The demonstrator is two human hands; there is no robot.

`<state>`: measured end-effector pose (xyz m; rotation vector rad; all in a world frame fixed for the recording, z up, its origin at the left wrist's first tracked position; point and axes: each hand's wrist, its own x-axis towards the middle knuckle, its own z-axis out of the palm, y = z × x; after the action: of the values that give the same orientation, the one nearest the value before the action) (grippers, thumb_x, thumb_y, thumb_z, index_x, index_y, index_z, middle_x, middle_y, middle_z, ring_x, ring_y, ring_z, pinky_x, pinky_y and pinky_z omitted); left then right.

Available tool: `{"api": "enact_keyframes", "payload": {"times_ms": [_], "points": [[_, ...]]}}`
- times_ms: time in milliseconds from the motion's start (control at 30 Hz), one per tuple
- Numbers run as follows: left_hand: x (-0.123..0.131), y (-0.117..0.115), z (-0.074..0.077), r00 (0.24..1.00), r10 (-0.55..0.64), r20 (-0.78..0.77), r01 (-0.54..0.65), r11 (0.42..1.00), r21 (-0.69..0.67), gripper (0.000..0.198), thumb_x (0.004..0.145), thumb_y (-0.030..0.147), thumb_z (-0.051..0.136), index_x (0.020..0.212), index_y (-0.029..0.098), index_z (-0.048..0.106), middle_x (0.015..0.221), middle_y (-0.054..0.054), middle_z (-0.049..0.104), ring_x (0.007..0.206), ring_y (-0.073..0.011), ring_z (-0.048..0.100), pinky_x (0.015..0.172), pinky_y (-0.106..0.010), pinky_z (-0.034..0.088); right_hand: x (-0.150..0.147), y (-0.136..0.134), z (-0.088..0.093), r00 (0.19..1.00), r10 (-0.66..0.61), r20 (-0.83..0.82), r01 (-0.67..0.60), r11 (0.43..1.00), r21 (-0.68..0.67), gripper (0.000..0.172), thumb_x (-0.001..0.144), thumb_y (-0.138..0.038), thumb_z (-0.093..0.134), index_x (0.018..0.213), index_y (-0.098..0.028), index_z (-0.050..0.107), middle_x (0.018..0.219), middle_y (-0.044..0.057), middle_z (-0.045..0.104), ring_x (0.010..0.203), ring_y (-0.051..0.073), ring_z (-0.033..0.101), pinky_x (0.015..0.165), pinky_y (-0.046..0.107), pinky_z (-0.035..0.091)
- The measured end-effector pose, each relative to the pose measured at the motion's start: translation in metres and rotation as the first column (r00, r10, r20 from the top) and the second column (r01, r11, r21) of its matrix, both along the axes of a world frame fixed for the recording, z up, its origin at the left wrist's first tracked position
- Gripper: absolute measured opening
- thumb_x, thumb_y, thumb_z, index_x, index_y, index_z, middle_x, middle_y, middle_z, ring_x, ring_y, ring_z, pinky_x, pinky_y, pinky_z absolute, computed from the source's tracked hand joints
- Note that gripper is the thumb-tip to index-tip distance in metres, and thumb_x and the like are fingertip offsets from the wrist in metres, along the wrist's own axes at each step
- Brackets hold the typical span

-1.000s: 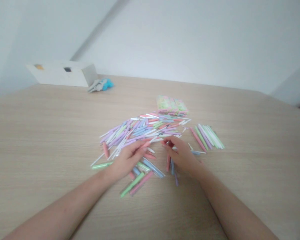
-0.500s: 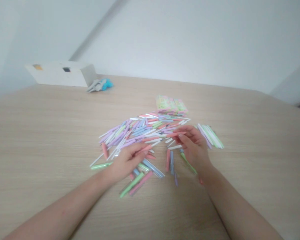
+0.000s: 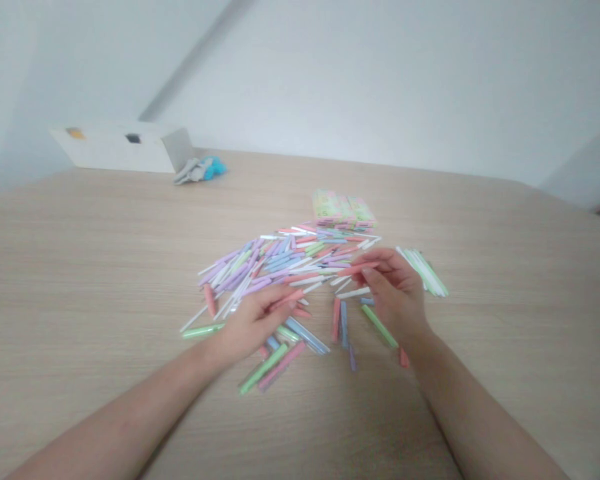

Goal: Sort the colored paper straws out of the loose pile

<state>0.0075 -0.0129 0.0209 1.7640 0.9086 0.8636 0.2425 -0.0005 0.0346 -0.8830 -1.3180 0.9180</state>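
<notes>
A loose heap of slim pastel tubes and white sticks point(image 3: 280, 257) lies on the table beyond my hands. My left hand point(image 3: 253, 320) is closed in a pinch around a coral tube point(image 3: 293, 297); a thin white stick points from its tip toward the upper right. In the fingers of my right hand point(image 3: 395, 293) is another coral tube point(image 3: 357, 269), its end pointing left over the heap's edge. Between and below the hands lie several loose pieces, among them a green tube point(image 3: 379, 325) and a blue tube point(image 3: 344, 322). What kind of parts these are is too blurred to tell.
A stack of printed green and pink packs point(image 3: 343, 208) stands behind the heap. To the right lies a row of white and green sticks point(image 3: 425, 270). Back left are a white box point(image 3: 125, 150) and a crumpled grey and blue cloth-like item point(image 3: 200, 170), before a wall.
My right hand has shifted slightly right with its coral tube, covering part of the row of sticks. My left hand has stayed in place.
</notes>
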Motion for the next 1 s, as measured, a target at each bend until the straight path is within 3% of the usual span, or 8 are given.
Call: {"api": "enact_keyframes", "payload": {"times_ms": [100, 200, 267, 633, 1000], "points": [[0.0002, -0.0001, -0.0001, 1.000, 0.010, -0.010, -0.010, 1.000, -0.005, 0.029, 0.091, 0.032, 0.047, 0.105, 0.015, 0.066, 0.094, -0.008, 0.071, 0.085, -0.0192, 0.066, 0.073, -0.027, 0.054, 0.0003, -0.0001, 0.0003, 0.999, -0.002, 0.043, 0.001, 1.000, 0.019, 0.013, 0.080, -0.023, 0.063, 0.093, -0.022, 0.060, 0.088, 0.002, 0.068, 0.069, 0.014, 0.063, 0.064, 0.028, 0.052], [0.0001, -0.0001, -0.0004, 0.999, 0.021, -0.044, -0.023, 0.999, -0.047, 0.032, 0.090, 0.036, 0.046, 0.107, 0.016, 0.065, 0.095, -0.007, 0.071, 0.076, -0.0182, 0.066, 0.053, -0.021, 0.052, -0.0007, -0.0009, 0.0006, 0.995, -0.027, 0.098, 0.024, 0.999, 0.028, 0.010, 0.080, -0.023, 0.063, 0.090, -0.022, 0.061, 0.086, 0.002, 0.068, 0.066, 0.013, 0.062, 0.063, 0.028, 0.052], [-0.0002, -0.0001, -0.0003, 0.999, 0.017, -0.050, -0.020, 0.998, -0.052, 0.032, 0.090, 0.037, 0.046, 0.106, 0.017, 0.064, 0.095, -0.007, 0.071, 0.075, -0.0177, 0.066, 0.048, -0.020, 0.050, -0.0010, -0.0014, 0.0007, 0.993, -0.035, 0.117, 0.032, 0.999, 0.021, 0.010, 0.080, -0.023, 0.063, 0.090, -0.022, 0.061, 0.086, 0.002, 0.068, 0.065, 0.013, 0.062, 0.062, 0.028, 0.053], [-0.0010, 0.0009, -0.0005, 0.999, -0.002, -0.038, 0.002, 1.000, 0.011, 0.029, 0.091, 0.032, 0.047, 0.105, 0.015, 0.066, 0.095, -0.007, 0.070, 0.089, -0.0188, 0.065, 0.074, -0.025, 0.053, 0.0025, -0.0028, 0.0060, 0.988, -0.015, 0.152, 0.008, 0.999, 0.048, 0.012, 0.078, -0.020, 0.065, 0.090, -0.022, 0.062, 0.084, 0.002, 0.067, 0.066, 0.012, 0.063, 0.063, 0.026, 0.053], [-0.0014, 0.0009, -0.0028, 0.998, -0.002, -0.069, 0.003, 1.000, 0.014, 0.030, 0.090, 0.035, 0.047, 0.105, 0.017, 0.066, 0.095, -0.005, 0.069, 0.081, -0.0168, 0.064, 0.069, -0.024, 0.053, 0.0023, -0.0029, 0.0052, 0.972, 0.038, 0.231, -0.053, 0.997, 0.060, 0.012, 0.080, -0.022, 0.065, 0.091, -0.019, 0.060, 0.081, 0.003, 0.068, 0.069, 0.013, 0.065, 0.062, 0.024, 0.052]]}}
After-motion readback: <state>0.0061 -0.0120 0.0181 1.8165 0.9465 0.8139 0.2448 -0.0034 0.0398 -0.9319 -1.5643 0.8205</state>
